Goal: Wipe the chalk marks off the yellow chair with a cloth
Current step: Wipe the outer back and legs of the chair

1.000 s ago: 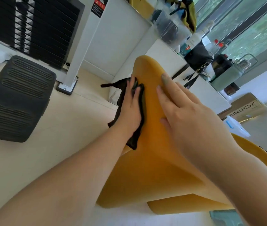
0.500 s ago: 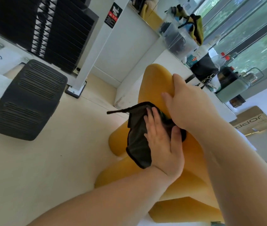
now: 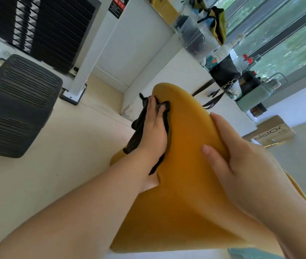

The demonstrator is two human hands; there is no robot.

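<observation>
The yellow chair (image 3: 183, 165) fills the middle of the view, its rounded backrest top pointing away from me. My left hand (image 3: 154, 128) presses a black cloth (image 3: 138, 128) flat against the left edge of the backrest, near its top. My right hand (image 3: 241, 161) grips the right edge of the backrest, thumb on the near face and fingers behind it. I can make out no chalk marks on the yellow surface that faces me.
A black slatted chair back (image 3: 15, 107) stands at the left over the pale floor (image 3: 64, 165). A white cabinet (image 3: 167, 81) behind the yellow chair carries a black bag (image 3: 225, 71), bottles and a clear container. A cardboard box (image 3: 271, 133) lies at the right.
My left hand has slid the cloth from the middle of the backrest up to its upper left edge. My right hand has shifted from the top of the backrest down its right edge.
</observation>
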